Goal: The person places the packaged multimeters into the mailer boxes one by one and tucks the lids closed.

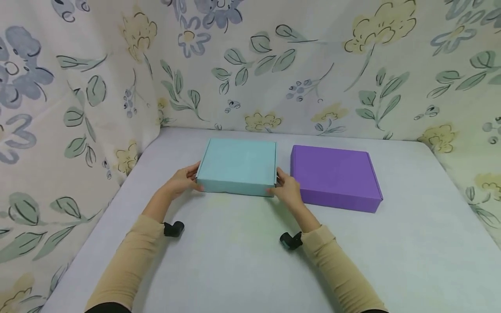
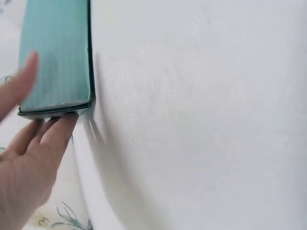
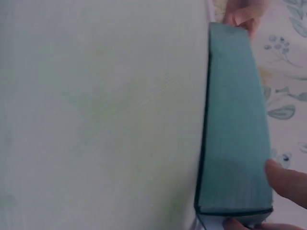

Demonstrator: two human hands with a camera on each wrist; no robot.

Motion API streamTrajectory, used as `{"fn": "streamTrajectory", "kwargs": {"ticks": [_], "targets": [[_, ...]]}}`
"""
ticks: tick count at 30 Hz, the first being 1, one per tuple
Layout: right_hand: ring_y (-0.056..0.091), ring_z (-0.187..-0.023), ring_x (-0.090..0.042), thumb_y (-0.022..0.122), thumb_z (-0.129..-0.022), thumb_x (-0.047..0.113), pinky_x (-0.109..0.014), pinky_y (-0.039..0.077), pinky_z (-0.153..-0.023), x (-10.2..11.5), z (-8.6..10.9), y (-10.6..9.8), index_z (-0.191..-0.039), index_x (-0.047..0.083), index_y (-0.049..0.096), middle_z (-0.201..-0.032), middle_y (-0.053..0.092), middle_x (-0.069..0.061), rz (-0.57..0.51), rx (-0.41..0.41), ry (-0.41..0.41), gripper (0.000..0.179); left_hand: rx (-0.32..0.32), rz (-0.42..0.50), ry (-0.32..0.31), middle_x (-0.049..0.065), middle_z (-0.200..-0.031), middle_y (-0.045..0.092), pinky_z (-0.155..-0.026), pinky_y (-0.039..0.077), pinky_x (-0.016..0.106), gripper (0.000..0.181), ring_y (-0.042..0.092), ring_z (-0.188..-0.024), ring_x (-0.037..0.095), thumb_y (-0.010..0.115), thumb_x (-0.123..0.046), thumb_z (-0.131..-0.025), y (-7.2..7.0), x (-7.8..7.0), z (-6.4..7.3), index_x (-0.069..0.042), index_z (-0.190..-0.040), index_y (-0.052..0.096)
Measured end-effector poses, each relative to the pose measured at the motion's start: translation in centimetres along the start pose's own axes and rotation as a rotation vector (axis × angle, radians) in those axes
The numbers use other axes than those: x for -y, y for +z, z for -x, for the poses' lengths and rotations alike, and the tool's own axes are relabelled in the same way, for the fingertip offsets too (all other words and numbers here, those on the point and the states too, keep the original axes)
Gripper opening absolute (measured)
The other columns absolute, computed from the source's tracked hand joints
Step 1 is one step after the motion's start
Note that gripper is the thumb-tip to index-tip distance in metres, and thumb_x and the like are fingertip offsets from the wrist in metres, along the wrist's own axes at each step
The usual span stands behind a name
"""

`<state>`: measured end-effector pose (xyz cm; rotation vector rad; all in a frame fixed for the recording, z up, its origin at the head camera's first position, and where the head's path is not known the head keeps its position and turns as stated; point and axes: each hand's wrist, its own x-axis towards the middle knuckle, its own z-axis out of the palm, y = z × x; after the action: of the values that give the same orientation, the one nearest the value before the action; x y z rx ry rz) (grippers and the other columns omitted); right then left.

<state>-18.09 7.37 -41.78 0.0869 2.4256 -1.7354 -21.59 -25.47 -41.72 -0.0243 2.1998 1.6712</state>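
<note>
A closed teal cardboard box (image 1: 239, 161) lies flat toward the back of the white table. My left hand (image 1: 180, 182) holds its left end, with the thumb by the front corner. In the left wrist view, the fingers (image 2: 56, 136) lie against the end of the box and the thumb (image 2: 21, 86) is over its front face. At the right end, my right hand (image 1: 288, 190) grips the box with thumb and fingers on either side of the corner. The right wrist view shows that thumb (image 3: 288, 182) at the long front face; the other fingertips are partly cut off.
Just right of the teal box, a closed purple box (image 1: 334, 174) sits close to my right hand. The white table (image 1: 227, 261) meets a floral curtain (image 1: 250, 87) at the back and left. Small black cameras (image 1: 174, 229) are on both wrists.
</note>
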Motion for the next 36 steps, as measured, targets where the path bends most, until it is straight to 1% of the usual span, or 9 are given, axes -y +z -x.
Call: {"fn": "streamTrajectory", "kwargs": {"ticks": [4, 10, 14, 19, 23, 27, 29, 32, 36], "targets": [[0.025, -0.144, -0.028, 0.06, -0.098, 0.02, -0.041, 0.028, -0.115, 0.4, 0.1, -0.5, -0.155, 0.004, 0.015, -0.159, 0.019, -0.016, -0.124, 0.092, 0.065, 0.074, 0.075, 0.117, -0.003, 0.016, -0.162, -0.001, -0.119, 0.013, 0.044, 0.077, 0.004, -0.148, 0.031, 0.055, -0.01, -0.099, -0.3, 0.0, 0.7, -0.008, -0.156, 0.003], [0.016, -0.146, -0.028, 0.044, -0.105, 0.029, -0.042, 0.026, -0.116, 0.8, 0.2, -1.4, -0.156, 0.005, 0.012, -0.161, 0.012, -0.015, -0.294, 0.147, 0.084, 0.065, 0.068, 0.222, 0.02, 0.015, -0.162, -0.001, -0.119, 0.012, 0.043, 0.063, 0.005, -0.147, 0.032, 0.035, -0.029, -0.107, 0.2, -0.3, 0.8, -0.004, -0.156, 0.002], [0.014, -0.147, -0.026, 0.043, -0.105, 0.028, -0.042, 0.025, -0.116, 0.9, 0.4, -2.0, -0.155, 0.004, 0.018, -0.161, 0.013, -0.014, -0.371, 0.161, 0.032, 0.061, 0.01, 0.095, 0.043, 0.016, -0.162, 0.004, -0.118, 0.017, 0.046, 0.068, 0.009, -0.147, 0.036, 0.036, -0.038, -0.106, 0.5, -0.8, 1.1, -0.004, -0.156, 0.006], [0.017, -0.147, -0.024, 0.043, -0.105, 0.032, -0.041, 0.028, -0.115, 1.3, 1.0, -3.0, -0.153, 0.001, 0.025, -0.16, 0.019, -0.01, -0.4, 0.184, -0.103, 0.059, -0.089, -0.224, 0.094, 0.019, -0.161, 0.011, -0.114, 0.019, 0.059, 0.079, 0.012, -0.146, 0.04, 0.045, -0.05, -0.1, 1.2, -2.1, 1.9, -0.008, -0.157, 0.01], [0.017, -0.147, -0.028, 0.047, -0.102, 0.035, -0.052, 0.023, -0.116, 1.6, 1.4, -4.2, -0.153, 0.008, 0.031, -0.16, 0.02, -0.009, -0.166, 0.149, -0.247, 0.06, -0.188, -0.58, 0.176, 0.023, -0.159, 0.014, -0.111, 0.018, 0.066, 0.091, 0.013, -0.144, 0.043, 0.053, -0.057, -0.093, 1.9, -2.9, 2.5, -0.007, -0.156, 0.012], [-0.01, -0.147, -0.031, 0.053, -0.096, 0.05, -0.07, 0.003, -0.11, 2.0, 1.8, -5.5, -0.155, 0.02, 0.028, -0.163, -0.001, -0.008, 0.244, 0.122, -0.352, 0.071, -0.249, -0.858, 0.243, 0.026, -0.157, 0.016, -0.11, 0.022, 0.065, 0.096, 0.016, -0.143, 0.045, 0.057, -0.06, -0.089, 2.5, -3.1, 2.7, -0.004, -0.155, 0.017], [-0.02, -0.144, -0.032, 0.052, -0.093, 0.059, -0.074, -0.003, -0.107, 2.1, 2.0, -6.0, -0.156, 0.025, 0.024, -0.162, -0.009, -0.009, 0.435, 0.104, -0.391, 0.077, -0.257, -0.927, 0.262, 0.026, -0.157, 0.018, -0.109, 0.022, 0.066, 0.096, 0.018, -0.142, 0.048, 0.059, -0.06, -0.088, 2.8, -3.1, 2.8, -0.005, -0.155, 0.019], [-0.021, -0.143, -0.036, 0.051, -0.088, 0.069, -0.072, -0.004, -0.108, 2.0, 2.2, -6.4, -0.156, 0.027, 0.022, -0.161, -0.008, -0.013, 0.679, 0.049, -0.415, 0.085, -0.272, -1.016, 0.284, 0.026, -0.157, 0.019, -0.108, 0.019, 0.07, 0.095, 0.019, -0.141, 0.049, 0.06, -0.06, -0.087, 3.1, -3.1, 2.8, -0.006, -0.155, 0.021], [-0.014, -0.145, -0.039, 0.053, -0.086, 0.069, -0.073, -0.001, -0.108, 1.4, 2.3, -6.7, -0.156, 0.027, 0.024, -0.161, -0.003, -0.018, 0.855, 0.015, -0.386, 0.087, -0.297, -1.127, 0.303, 0.023, -0.158, 0.019, -0.107, 0.013, 0.073, 0.093, 0.017, -0.142, 0.047, 0.06, -0.061, -0.086, 3.3, -3.0, 2.9, -0.011, -0.155, 0.024]]}}
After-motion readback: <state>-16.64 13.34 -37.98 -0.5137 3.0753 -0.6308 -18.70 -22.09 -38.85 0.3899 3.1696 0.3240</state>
